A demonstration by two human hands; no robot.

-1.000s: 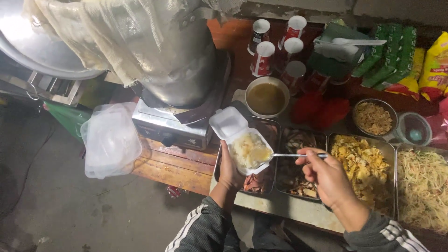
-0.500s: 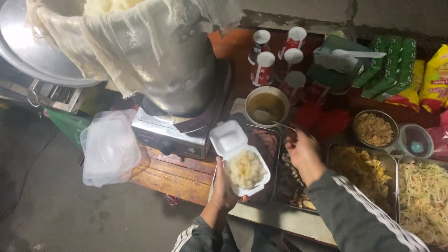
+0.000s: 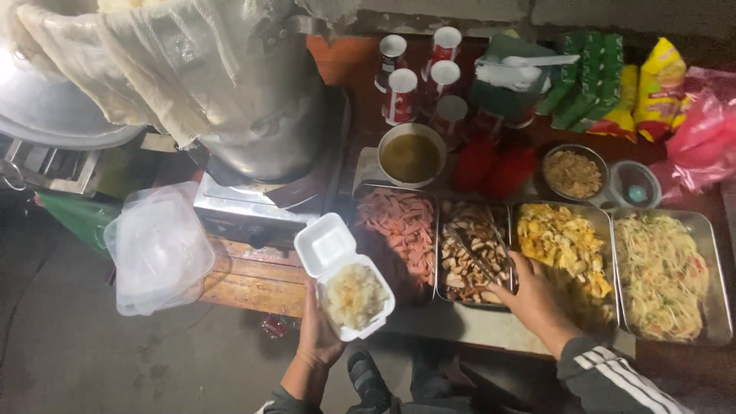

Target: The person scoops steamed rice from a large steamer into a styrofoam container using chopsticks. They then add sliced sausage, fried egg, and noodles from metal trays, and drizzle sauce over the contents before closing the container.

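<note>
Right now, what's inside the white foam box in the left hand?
The foam box, lid open, holds a mound of pale rice. The left hand supports it from below; anything under the rice is hidden.

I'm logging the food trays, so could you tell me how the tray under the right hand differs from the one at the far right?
The brown tray holds dark chopped pieces, with tongs lying in it and the right hand at its near edge. The noodle tray holds pale noodles; no hand or utensil is in it, and it looks wider. Both are shallow metal trays in one row.
</note>
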